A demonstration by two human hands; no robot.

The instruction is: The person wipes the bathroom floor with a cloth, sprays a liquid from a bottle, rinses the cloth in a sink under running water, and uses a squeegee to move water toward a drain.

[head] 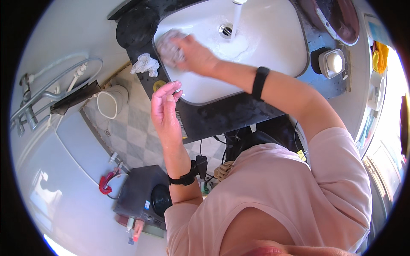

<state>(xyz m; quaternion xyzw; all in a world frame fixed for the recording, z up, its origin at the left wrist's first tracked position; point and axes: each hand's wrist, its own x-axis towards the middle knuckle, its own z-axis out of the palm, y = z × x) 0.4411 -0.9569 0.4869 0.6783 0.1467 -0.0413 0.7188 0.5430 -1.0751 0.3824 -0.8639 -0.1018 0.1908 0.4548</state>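
Note:
My right hand (198,56) reaches across the white sink basin (272,54) and grips a greyish wet cloth (169,48). It presses the cloth against the basin's left wall and rim; both are blurred by motion. Water runs from the faucet (238,2) as a stream that lands beside the drain (226,30). My left hand (166,105) hangs over the counter's front left edge, fingers loosely curled and apart, holding nothing. A crumpled white cloth or tissue (145,65) lies on the dark counter (221,115) left of the basin.
A round yellow object (158,85) sits near my left fingertips. To the right are a container with a white round top (335,62) and a mauve plastic vessel (344,19). A white bin (110,101), a washing machine (141,188) and shower pipes (28,99) stand left.

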